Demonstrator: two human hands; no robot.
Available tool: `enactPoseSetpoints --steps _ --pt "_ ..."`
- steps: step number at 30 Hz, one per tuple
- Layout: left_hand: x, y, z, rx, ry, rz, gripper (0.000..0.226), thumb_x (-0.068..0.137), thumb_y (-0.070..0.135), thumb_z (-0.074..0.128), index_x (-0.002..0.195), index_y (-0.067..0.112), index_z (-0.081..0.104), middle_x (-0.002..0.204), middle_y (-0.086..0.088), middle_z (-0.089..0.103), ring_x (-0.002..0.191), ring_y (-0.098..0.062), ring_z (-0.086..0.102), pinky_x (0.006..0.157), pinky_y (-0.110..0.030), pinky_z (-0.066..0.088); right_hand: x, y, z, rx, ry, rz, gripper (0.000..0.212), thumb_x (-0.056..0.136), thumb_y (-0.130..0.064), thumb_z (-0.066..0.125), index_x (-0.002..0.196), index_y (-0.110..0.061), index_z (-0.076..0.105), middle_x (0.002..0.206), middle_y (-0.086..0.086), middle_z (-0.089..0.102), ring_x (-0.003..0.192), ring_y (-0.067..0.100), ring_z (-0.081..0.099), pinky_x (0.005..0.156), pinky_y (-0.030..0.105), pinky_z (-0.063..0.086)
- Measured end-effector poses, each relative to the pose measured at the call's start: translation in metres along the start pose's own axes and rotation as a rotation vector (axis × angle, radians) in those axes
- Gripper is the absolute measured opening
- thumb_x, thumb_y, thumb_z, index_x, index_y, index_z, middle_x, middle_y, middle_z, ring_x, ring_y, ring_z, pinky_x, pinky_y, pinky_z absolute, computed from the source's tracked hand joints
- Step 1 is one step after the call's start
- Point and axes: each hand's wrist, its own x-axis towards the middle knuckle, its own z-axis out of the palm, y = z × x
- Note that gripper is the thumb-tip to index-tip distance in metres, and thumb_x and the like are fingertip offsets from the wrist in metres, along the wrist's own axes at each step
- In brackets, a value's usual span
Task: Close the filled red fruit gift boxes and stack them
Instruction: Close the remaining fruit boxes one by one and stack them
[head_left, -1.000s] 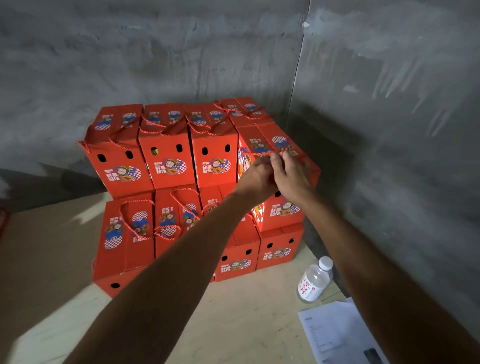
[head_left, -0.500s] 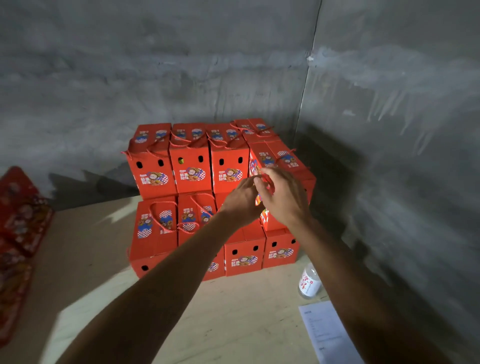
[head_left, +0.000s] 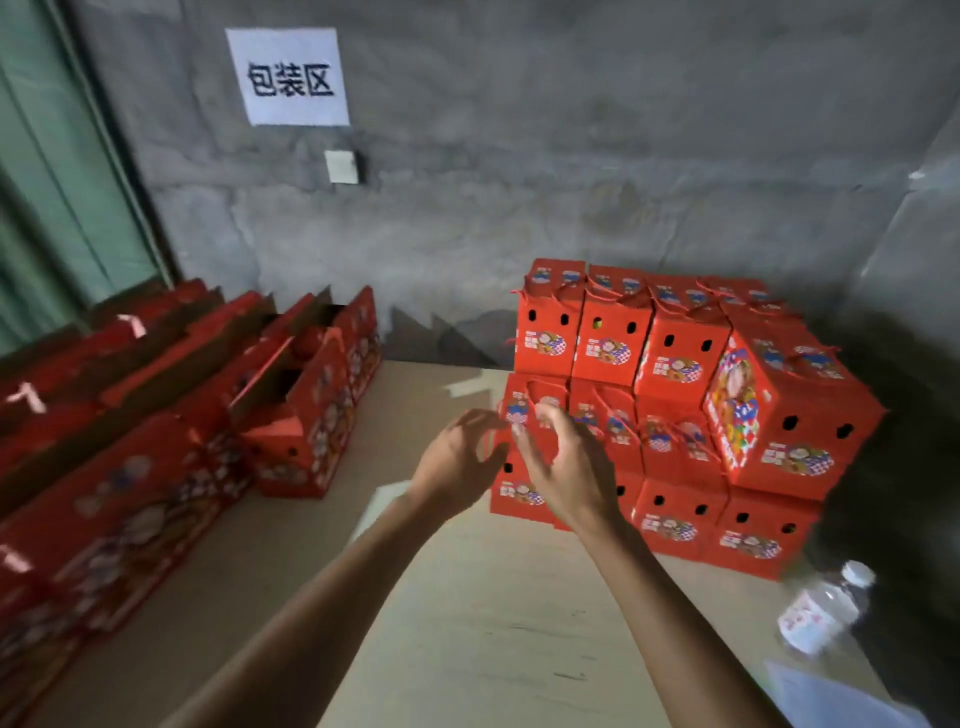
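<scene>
Red cardboard gift boxes with rope handles and printed fruit panels stand closed and stacked against the grey concrete wall at the right, three tiers high, with small round holes in their fronts. One closed box sits turned at an angle on the near right corner of the stack. To the left, a row of open red gift boxes lines the edge of the pale wooden board floor, their flaps standing up; the nearer ones are blurred.

Both hands hang in the air in front of the stack's lower left corner, holding nothing. The left hand has its fingers loosely spread and relaxed. The right hand, just beside it, has its fingers lightly curved and apart, and neither hand touches a box.

A clear plastic water bottle with a white cap lies on the floor at the lower right, near a white sheet of paper. On the wall hangs a white paper sign with black characters, with a small pale square switch plate below it. A green door fills the far left.
</scene>
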Motion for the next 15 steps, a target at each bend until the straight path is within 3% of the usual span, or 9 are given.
enactPoseSetpoints --steps 7,10,13,15 --pt "-0.071 -0.092 -0.104 0.051 0.084 -0.2 0.031 0.096 0.027 0.066 0.126 0.021 0.068 0.128 0.005 0.064 0.114 -0.009 0.061 0.098 -0.027 0.052 -0.014 -0.103 0.1 0.08 -0.171 -0.049 0.057 0.096 -0.063 0.052 0.136 -0.023 0.059 0.134 -0.003 0.067 0.122 0.016 0.062 0.099 0.034 0.052" --pt "-0.09 -0.134 -0.135 0.074 0.086 -0.286 0.029 0.095 0.026 0.066 0.123 0.021 0.068 0.119 0.005 0.064 0.105 -0.013 0.063 0.088 -0.027 0.052 -0.018 -0.139 0.138 0.108 -0.215 -0.036 0.059 0.097 -0.064 0.051 0.14 -0.025 0.056 0.14 -0.005 0.062 0.129 0.014 0.056 0.104 0.037 0.05" --pt "-0.102 -0.18 -0.154 0.135 0.0 -0.381 0.03 0.094 0.029 0.062 0.124 0.024 0.065 0.118 0.005 0.063 0.104 -0.017 0.064 0.086 -0.029 0.054 -0.029 -0.163 0.17 0.144 -0.222 -0.008 0.059 0.096 -0.063 0.053 0.142 -0.026 0.055 0.143 -0.006 0.059 0.132 0.01 0.051 0.108 0.03 0.045" --pt "-0.103 -0.212 -0.161 0.247 -0.162 -0.448 0.039 0.093 0.032 0.061 0.131 0.025 0.061 0.128 0.003 0.061 0.114 -0.021 0.062 0.091 -0.037 0.055 -0.028 -0.173 0.188 0.154 -0.237 0.01 0.058 0.096 -0.061 0.055 0.143 -0.026 0.054 0.144 -0.007 0.057 0.134 0.009 0.049 0.11 0.028 0.042"
